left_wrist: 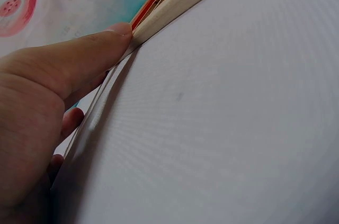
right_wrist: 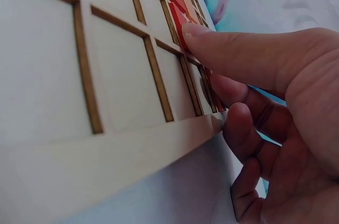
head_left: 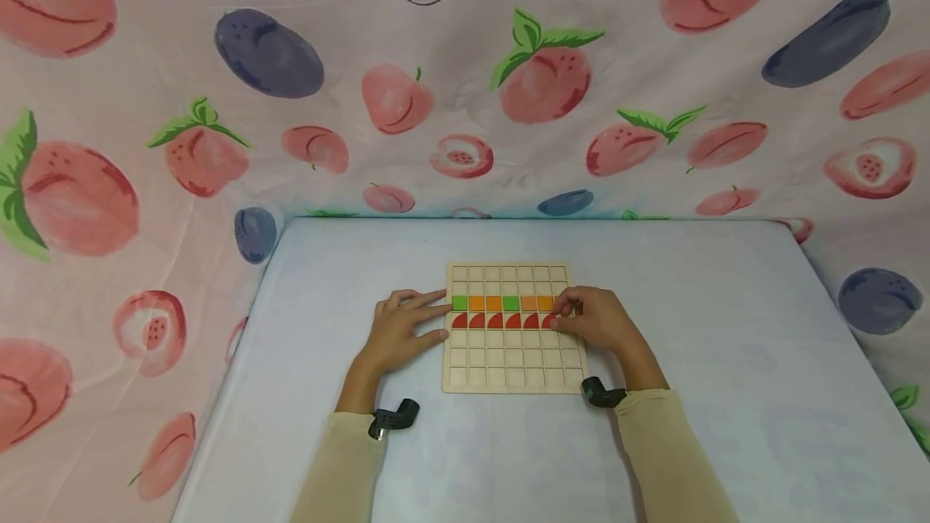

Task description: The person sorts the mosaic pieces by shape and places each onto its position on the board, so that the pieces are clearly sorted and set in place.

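Note:
A pale wooden grid board [head_left: 516,382] lies flat on the table. One of its rows holds green and orange square tiles [head_left: 503,303]; the row just below holds red quarter-circle tiles [head_left: 495,321]. At the board's left edge, my left hand [head_left: 402,329] touches the rim with its fingers spread and fairly straight. My right hand [head_left: 597,316] is over the right end of these rows, fingers bent. In the right wrist view, its thumb touches a red tile [right_wrist: 177,20]. Whether a tile is pinched between thumb and forefinger is hidden.
The white-covered table [head_left: 726,305] extends around the board. A fruit-printed cloth [head_left: 465,103] hangs behind and along the sides. Each wrist wears a black camera, one on the left [head_left: 395,418] and one on the right [head_left: 603,394], close to the tabletop.

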The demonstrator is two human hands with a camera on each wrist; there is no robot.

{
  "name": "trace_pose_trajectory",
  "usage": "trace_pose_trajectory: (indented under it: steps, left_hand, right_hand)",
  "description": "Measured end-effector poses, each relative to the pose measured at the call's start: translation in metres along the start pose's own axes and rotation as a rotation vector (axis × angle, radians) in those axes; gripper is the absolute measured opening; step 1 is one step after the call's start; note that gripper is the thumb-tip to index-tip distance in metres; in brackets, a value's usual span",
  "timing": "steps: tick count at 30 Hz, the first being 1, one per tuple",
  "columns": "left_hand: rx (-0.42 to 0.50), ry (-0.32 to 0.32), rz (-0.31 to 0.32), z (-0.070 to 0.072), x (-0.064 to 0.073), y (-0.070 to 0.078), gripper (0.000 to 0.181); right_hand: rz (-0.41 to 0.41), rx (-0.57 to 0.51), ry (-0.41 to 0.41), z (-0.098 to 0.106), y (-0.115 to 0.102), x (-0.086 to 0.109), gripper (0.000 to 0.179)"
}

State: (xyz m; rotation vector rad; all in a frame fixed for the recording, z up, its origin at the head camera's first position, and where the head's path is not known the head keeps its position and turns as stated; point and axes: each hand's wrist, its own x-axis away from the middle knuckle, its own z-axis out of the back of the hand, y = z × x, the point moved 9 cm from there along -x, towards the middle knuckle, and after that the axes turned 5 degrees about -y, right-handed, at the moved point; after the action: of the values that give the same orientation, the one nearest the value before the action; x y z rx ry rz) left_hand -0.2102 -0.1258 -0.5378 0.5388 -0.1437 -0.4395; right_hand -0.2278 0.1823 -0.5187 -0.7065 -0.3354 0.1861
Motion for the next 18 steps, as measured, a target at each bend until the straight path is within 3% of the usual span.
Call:
trace_pose_trajectory:
  steps: [18]
  left_hand:
    - [0.008,0.012,-0.004,0.0013,0.0004,0.0008,0.048]
  right_hand:
    - [0.025,0.031,-0.001,0.0001,0.0017,-0.0008,0.013]
